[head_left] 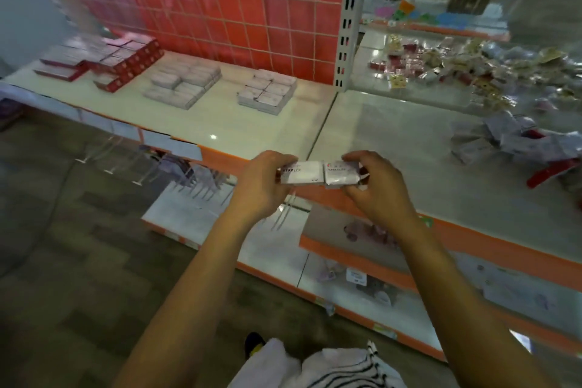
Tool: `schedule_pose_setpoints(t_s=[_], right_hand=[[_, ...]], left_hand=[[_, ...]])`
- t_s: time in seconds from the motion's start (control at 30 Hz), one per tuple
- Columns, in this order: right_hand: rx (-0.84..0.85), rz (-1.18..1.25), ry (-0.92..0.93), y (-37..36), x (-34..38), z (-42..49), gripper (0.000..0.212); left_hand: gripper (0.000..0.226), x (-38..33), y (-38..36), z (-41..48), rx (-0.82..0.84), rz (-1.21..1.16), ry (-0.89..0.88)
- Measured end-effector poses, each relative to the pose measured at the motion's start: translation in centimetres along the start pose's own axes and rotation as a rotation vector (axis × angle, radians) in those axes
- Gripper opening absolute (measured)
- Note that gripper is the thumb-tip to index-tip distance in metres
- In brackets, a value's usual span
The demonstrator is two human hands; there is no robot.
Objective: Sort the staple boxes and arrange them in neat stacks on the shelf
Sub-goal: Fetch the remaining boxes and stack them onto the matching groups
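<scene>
Your white striped cloth is showing at the bottom. Your L hand is gripping a small flat white box marked STAPLES. Your R hand is pinching a second white box. The 2 are touching side by side at the front edge of the glossy white shelf. Grip loosening = one could be dropping to the floor. R box's print is blurry, so it could be going on the wrong white stack.

Red gridded wall behind a grey slotted upright; dim plank-patterned floor below.
</scene>
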State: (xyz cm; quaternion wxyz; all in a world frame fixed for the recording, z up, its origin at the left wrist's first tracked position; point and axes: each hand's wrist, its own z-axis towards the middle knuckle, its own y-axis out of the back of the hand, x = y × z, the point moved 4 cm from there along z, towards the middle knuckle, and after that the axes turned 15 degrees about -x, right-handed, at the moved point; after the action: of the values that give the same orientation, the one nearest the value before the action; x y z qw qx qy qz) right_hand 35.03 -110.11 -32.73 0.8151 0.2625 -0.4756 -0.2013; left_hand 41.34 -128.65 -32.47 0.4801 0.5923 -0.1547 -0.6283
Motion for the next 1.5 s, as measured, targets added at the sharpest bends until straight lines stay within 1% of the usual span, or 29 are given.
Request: schedule_pose_setpoints(t_s=[0.17, 0.3, 0.5, 0.7, 0.83, 0.97, 1.2, 1.33, 1.43, 1.5], right_hand=[[-0.009, 0.052, -0.046, -4.7, 3.7, 0.3, 0.043], [-0.013, 0.05, -0.083, -8.3, 6.0, 0.6, 0.047], [-0.034, -0.003, -0.141, -12.0, 7.7, 1.2, 0.047], [-0.071, -0.08, -0.174, -14.1, 8.0, 3.6, 0.05], [-0.089, -0.118, -0.187, -15.7, 7.9, 5.6, 0.049], [-0.063, -0.154, -0.244, -18.0, 7.3, 8.3, 0.051], [-0.116, -0.159, -0.247, -20.5, 6.3, 11.6, 0.037], [-0.149, -0.134, -0.259, -20.7, 6.0, 11.9, 0.037], [-0.152, -0.139, -0.282, -20.6, 5.7, 11.9, 0.032], [-0.146, -0.144, -0.276, -20.7, 5.6, 12.0, 0.034]], left_hand=[[0.052, 5.3, 3.7, 1.3, 0.024, -0.012, -0.006], [0.052, 9.4, 6.4, 2.4, 0.003, 0.023, -0.004], [0.052, 13.7, 8.6, 3.8, -0.029, -0.028, 0.06], [0.047, 15.0, 8.7, 5.8, -0.069, -0.026, 0.053], [0.047, 15.9, 8.2, 7.7, -0.059, -0.033, 0.055], [0.049, 16.8, 7.9, 10.7, -0.042, -0.034, 0.046], [0.048, 17.6, 6.5, 15.8, -0.02, -0.034, 0.035], [0.046, 18.0, 5.6, 17.5, 0.009, -0.012, 0.033], [0.046, 18.6, 5.2, 18.1, 0.019, -0.004, 0.037], [0.046, 18.9, 5.0, 18.3, 0.034, 0.003, 0.043]])
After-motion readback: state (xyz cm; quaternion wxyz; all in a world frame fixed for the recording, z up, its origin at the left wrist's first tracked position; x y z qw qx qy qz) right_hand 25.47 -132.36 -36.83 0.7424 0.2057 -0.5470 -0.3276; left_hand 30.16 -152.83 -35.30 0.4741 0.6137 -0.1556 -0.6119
